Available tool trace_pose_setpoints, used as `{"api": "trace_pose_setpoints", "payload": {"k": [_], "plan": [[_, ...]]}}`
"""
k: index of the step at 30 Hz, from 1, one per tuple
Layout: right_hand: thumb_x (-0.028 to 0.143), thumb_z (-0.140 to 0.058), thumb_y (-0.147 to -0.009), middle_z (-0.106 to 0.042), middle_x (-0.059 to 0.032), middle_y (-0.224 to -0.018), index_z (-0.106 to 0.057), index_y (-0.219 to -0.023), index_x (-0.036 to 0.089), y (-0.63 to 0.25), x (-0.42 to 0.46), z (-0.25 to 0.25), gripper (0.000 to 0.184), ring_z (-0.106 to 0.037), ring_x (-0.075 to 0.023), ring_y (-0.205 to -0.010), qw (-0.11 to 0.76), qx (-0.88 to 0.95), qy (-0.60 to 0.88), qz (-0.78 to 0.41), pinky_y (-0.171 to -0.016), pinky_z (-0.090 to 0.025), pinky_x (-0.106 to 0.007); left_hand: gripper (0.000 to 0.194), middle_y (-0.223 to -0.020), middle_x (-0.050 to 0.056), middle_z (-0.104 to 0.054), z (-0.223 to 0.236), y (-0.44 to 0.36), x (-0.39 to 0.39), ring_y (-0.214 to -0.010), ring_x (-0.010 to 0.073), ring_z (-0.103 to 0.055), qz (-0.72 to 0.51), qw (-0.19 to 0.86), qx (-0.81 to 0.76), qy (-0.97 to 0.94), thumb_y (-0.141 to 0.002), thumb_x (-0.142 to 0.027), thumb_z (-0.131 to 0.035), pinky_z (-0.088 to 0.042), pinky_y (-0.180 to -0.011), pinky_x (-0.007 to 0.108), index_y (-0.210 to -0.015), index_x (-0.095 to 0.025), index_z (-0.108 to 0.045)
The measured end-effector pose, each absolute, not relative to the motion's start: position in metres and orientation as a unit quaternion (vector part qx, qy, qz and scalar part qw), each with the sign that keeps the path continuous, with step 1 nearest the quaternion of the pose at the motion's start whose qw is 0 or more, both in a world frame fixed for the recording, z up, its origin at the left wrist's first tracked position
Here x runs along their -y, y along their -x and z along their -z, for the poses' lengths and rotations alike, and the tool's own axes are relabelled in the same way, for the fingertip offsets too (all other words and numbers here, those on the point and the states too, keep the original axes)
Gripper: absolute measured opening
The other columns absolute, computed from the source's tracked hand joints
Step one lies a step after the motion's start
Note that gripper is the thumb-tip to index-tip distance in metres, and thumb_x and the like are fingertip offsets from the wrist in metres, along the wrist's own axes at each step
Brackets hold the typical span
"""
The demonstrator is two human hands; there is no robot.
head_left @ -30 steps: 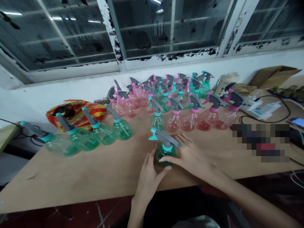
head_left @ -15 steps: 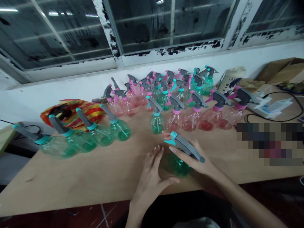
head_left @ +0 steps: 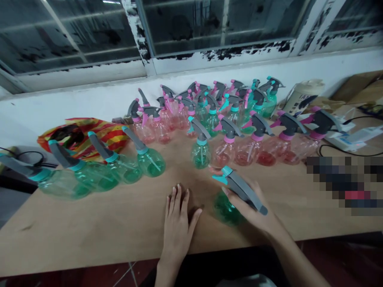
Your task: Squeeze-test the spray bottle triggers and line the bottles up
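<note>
Near the table's front edge, my right hand [head_left: 254, 209] is wrapped round the neck of a green spray bottle [head_left: 225, 208] with a grey and turquoise trigger head. Its fingers are partly hidden behind the head. My left hand [head_left: 178, 221] lies flat on the wooden table [head_left: 125, 227], fingers spread, apart from the bottle and holding nothing. Just beyond the held bottle stands another green spray bottle [head_left: 201, 154], at the left end of a row of pink spray bottles [head_left: 243, 155]. Several green spray bottles [head_left: 151, 162] stand in a row to the left.
Behind, many pink and green spray bottles [head_left: 212, 119] crowd toward the wall. A red and yellow striped bag [head_left: 116, 137] lies at the back left. A pale printed container [head_left: 303, 95], a white device with a black cable [head_left: 357, 137] and cardboard [head_left: 356, 89] occupy the right.
My left hand has moved left, away from the green bottle, and now rests flat on the table. My right hand keeps its grip on the bottle. The view has shifted slightly.
</note>
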State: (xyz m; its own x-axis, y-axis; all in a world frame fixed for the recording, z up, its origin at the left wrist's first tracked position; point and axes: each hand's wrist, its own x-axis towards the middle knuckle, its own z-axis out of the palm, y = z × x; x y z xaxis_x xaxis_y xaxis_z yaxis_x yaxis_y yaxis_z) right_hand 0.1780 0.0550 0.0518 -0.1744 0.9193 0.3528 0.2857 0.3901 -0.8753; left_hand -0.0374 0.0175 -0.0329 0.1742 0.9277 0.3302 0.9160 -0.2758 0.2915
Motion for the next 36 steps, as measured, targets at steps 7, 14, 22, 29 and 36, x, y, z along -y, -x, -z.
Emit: {"api": "trace_pose_setpoints", "payload": {"k": [7,14,22,29,36], "plan": [[0.015,-0.057,-0.085,-0.066,0.0036,-0.076,-0.065,-0.115,0.029,-0.177,-0.056,-0.058,0.035,-0.065,-0.0146,-0.068,0.461,0.699,0.434,-0.332,-0.063,-0.053,-0.025,0.056,-0.155,0.018,-0.034,0.030,0.037,-0.017,-0.145,0.0304,-0.027,-0.218,0.010,-0.601,-0.769,-0.098,-0.041,-0.046,-0.029,-0.114,0.055,-0.146,-0.014,-0.037],[0.032,-0.066,-0.085,-0.073,-0.0071,-0.114,-0.065,-0.112,0.027,-0.167,-0.057,-0.060,0.027,-0.068,-0.0260,-0.109,0.471,0.694,0.450,-0.306,-0.091,-0.055,-0.039,0.056,-0.154,0.019,-0.037,0.032,0.035,-0.017,-0.144,0.0315,-0.030,-0.221,0.008,-0.607,-0.764,-0.098,-0.041,-0.046,-0.029,-0.114,0.056,-0.147,-0.016,-0.035],[0.036,-0.067,-0.084,-0.074,-0.0047,-0.095,-0.064,-0.100,0.026,-0.164,-0.058,-0.056,0.019,-0.072,-0.0232,-0.092,0.489,0.689,0.448,-0.292,-0.080,-0.057,-0.035,0.057,-0.155,0.020,-0.034,0.030,0.036,-0.017,-0.145,0.0314,-0.028,-0.206,0.008,-0.603,-0.771,-0.099,-0.041,-0.044,-0.030,-0.113,0.056,-0.148,-0.015,-0.032],[0.031,-0.067,-0.085,-0.073,-0.0015,-0.096,-0.064,-0.100,0.027,-0.163,-0.058,-0.055,0.015,-0.071,-0.0198,-0.095,0.495,0.687,0.436,-0.304,-0.083,-0.056,-0.030,0.054,-0.153,0.020,-0.037,0.031,0.035,-0.018,-0.145,0.0310,-0.029,-0.213,-0.011,-0.602,-0.769,-0.099,-0.042,-0.042,-0.031,-0.113,0.055,-0.145,-0.013,-0.036],[0.028,-0.065,-0.087,-0.064,-0.0070,-0.130,-0.056,-0.130,0.028,-0.167,-0.056,-0.053,0.044,-0.058,-0.0243,-0.125,0.484,0.697,0.426,-0.315,-0.105,-0.046,-0.040,0.055,-0.154,0.019,-0.037,0.028,0.034,-0.018,-0.145,0.0305,-0.029,-0.214,-0.002,-0.606,-0.766,-0.098,-0.041,-0.045,-0.029,-0.114,0.054,-0.144,-0.012,-0.038]]}}
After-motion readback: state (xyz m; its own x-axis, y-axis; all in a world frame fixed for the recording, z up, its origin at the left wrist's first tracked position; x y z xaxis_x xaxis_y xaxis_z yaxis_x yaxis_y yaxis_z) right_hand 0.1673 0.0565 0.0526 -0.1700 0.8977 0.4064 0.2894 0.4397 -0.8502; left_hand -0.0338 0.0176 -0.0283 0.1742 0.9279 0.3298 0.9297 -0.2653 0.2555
